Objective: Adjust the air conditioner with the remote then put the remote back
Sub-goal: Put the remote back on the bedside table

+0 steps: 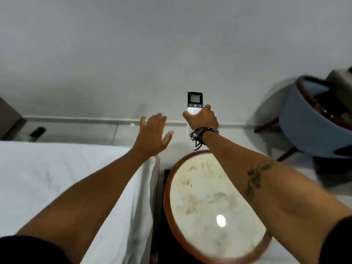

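Note:
My right hand (202, 119) grips the lower half of a white air-conditioner remote (195, 102). Its dark top with a small grey screen points up toward the plain wall, and my thumb lies along the right edge under the button row. Beside it to the left, my left hand (153, 135) is raised, fingers spread, holding nothing. Black cords and a band wrap my right wrist. The air conditioner itself is out of view.
Under my right forearm stands a round marble-topped side table (207, 204) with a wooden rim. A white bed (57, 178) fills the left. At the right is a blue armchair (306, 122). A dark remote-like object (37, 132) lies far left near the wall.

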